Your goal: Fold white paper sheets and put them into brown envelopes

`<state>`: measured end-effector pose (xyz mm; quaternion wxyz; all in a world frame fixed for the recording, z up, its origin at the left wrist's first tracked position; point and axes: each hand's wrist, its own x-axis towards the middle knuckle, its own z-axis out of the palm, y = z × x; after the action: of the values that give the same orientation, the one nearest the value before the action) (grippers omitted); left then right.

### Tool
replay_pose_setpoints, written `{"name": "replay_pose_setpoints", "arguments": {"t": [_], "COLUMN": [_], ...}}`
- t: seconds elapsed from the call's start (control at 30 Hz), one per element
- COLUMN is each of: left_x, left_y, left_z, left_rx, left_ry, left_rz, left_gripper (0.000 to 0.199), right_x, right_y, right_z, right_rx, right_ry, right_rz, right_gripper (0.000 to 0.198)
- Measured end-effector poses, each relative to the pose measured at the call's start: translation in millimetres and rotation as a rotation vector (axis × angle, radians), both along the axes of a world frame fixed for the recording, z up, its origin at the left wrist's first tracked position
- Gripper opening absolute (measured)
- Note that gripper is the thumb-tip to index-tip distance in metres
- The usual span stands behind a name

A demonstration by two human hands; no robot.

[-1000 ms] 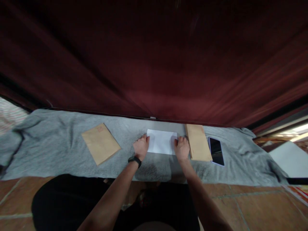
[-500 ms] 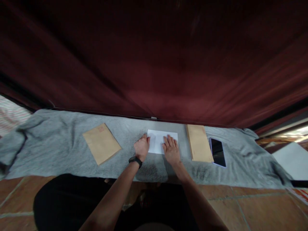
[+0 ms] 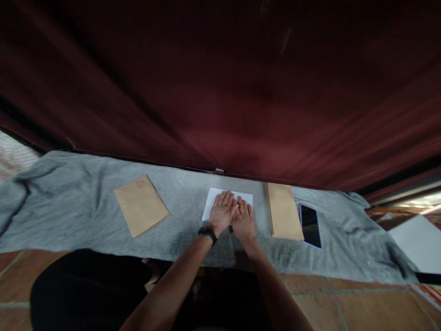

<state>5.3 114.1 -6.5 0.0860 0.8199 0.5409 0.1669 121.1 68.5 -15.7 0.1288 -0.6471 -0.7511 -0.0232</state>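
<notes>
A white sheet of paper (image 3: 208, 208) lies on the grey cloth in front of me, partly covered by both hands. My left hand (image 3: 222, 211), with a dark band at the wrist, rests flat on the middle of the sheet, fingers stretched away from me. Beside it, my right hand (image 3: 244, 219) also presses flat on the paper's right part, its fingers slightly spread. The two hands touch or nearly touch near the thumbs. Whether the sheet is folded under them I cannot tell.
A brown envelope (image 3: 141, 207) lies at an angle on the left. To the right are a stack of brown envelopes (image 3: 285, 211) and a phone (image 3: 310, 226) beside it. The grey cloth (image 3: 86, 220) runs along a dark red curtain (image 3: 223, 115). White paper (image 3: 422, 243) is at far right.
My left hand has moved right from the sheet's left edge and opened from a closed shape to lie flat on it. My right hand stays on the paper.
</notes>
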Motion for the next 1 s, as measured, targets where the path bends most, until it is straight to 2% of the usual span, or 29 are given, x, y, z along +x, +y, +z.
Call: {"name": "replay_pose_setpoints", "arguments": {"t": [0.23, 0.4, 0.47, 0.57, 0.63, 0.73, 1.0], "left_x": [-34.4, -40.9, -41.0, -41.5, -41.6, -41.0, -41.5], "left_y": [-0.5, -2.3, -2.1, -1.5, -1.1, -0.6, -0.9], "left_z": [-4.8, -6.0, -5.5, -4.3, -4.1, -5.4, -7.7], "left_rx": [-0.003, 0.004, -0.003, -0.024, -0.033, -0.022, 0.018], "left_ry": [0.059, 0.074, 0.085, 0.116, 0.13, 0.135, 0.104], "left_rz": [0.097, 0.133, 0.123, 0.094, 0.095, 0.115, 0.188], "left_gripper": [0.057, 0.057, 0.056, 0.055, 0.055, 0.054, 0.065], "right_x": [3.0, -4.8, -17.2, -36.4, -41.9, -34.4, 12.8], "right_y": [6.0, 17.6, 24.7, 34.5, 38.6, 41.0, 38.0], "right_z": [-9.4, -6.4, -2.9, -0.1, -1.0, -5.7, -19.3], "right_rx": [0.071, 0.106, 0.084, 0.007, -0.022, -0.008, 0.119], "right_ry": [0.087, 0.171, 0.183, 0.162, 0.144, 0.117, 0.048], "right_rz": [-0.112, -0.244, -0.192, -0.021, 0.023, -0.01, -0.084], "right_gripper": [0.051, 0.055, 0.055, 0.054, 0.054, 0.055, 0.059]}}
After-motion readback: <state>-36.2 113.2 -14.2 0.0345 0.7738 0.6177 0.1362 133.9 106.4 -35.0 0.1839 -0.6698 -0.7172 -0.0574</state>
